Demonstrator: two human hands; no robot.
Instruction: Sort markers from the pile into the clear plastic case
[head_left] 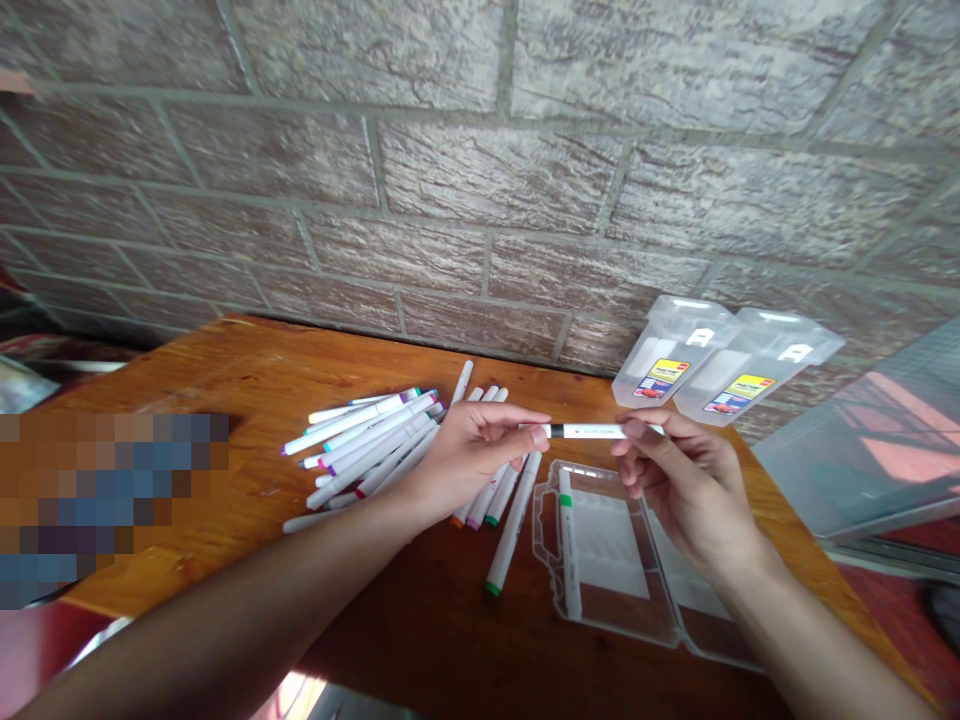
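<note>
Between both hands, a white marker (589, 431) with a black band is held level above the table. My left hand (480, 445) pinches its left end, and my right hand (679, 465) is closed on its right end. Below my right hand lies an open clear plastic case (609, 628), partly hidden by that hand. One marker with a green band (568, 550) rests along the left side of the case. Beside and behind my left hand are many loose white markers (375, 440) with coloured ends. A green-ended marker (510, 535) lies just left of the case.
Two clear plastic boxes (660, 350) with yellow labels stand at the table's back right, near the brick wall (450, 180). The wooden table (217, 390) has its right edge close to a translucent panel (870, 440). A blurred patch (127, 510) covers the left side.
</note>
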